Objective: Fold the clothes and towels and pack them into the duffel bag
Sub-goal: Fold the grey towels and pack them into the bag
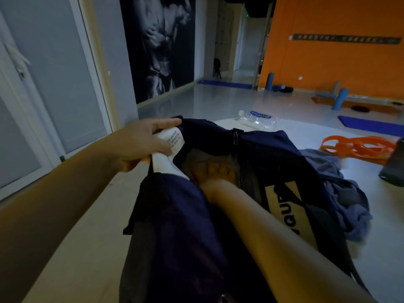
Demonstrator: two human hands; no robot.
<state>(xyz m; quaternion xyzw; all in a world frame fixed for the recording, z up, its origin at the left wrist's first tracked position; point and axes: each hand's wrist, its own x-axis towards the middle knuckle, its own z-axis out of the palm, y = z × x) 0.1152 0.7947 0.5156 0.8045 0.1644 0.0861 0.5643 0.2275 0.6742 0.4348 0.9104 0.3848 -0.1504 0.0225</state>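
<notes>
A dark navy duffel bag [273, 154] lies open in front of me, a pale logo panel on its right side. My left hand [142, 143] pinches the bag's left rim together with a white printed label [172, 141]. My right hand [218, 171] reaches down inside the bag, seen dimly through a mesh lining; what it holds is hidden. A crumpled grey-blue garment [341, 193] lies against the bag's right side.
An empty plastic bottle [258, 120] lies beyond the bag. Orange resistance bands [358, 147] sit to the right, with a dark object [393, 162] at the right edge. Blue mats and foam rollers lie on the floor by the orange wall.
</notes>
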